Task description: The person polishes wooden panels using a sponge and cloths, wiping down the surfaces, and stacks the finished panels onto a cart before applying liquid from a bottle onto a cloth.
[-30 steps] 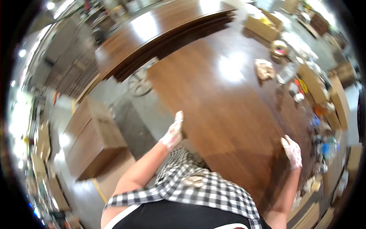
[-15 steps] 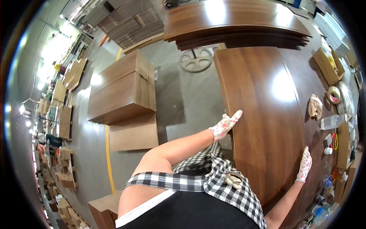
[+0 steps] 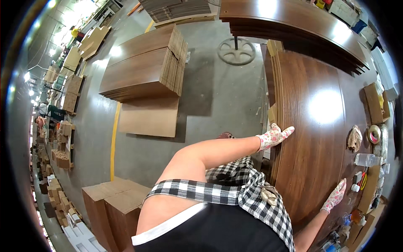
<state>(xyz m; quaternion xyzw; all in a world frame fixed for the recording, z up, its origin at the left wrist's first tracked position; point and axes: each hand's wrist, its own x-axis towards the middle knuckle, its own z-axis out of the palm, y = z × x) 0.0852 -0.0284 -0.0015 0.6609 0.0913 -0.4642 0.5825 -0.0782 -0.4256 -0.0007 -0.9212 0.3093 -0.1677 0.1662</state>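
A stack of glossy dark-brown wood-grain panels (image 3: 310, 159) lies in front of me, its long sides running away from me. At the left long edge is my left hand (image 3: 275, 137), in a white glove with a pink pattern. Its fingers reach onto the top panel and the thumb stands apart. My right hand (image 3: 335, 196), gloved alike, lies along the right long edge with its fingers stretched out together. Layered panel edges show beside my left hand, with a pale brown piece (image 3: 272, 114) against them. The undersides of both hands are hidden.
Another brown panel stack (image 3: 289, 19) stands at the far end, by a round spoked base (image 3: 236, 51). More panels (image 3: 142, 69) are piled at left; cartons (image 3: 113, 201) stand nearer. On the right lie crumpled cloth (image 3: 354, 138), a tape roll (image 3: 374, 134) and a clear bottle (image 3: 368, 159).
The view has shifted, so the panels sit farther right in it and more of their left-side layers show. Both hands stay at the panels' long edges, in much the same pose.
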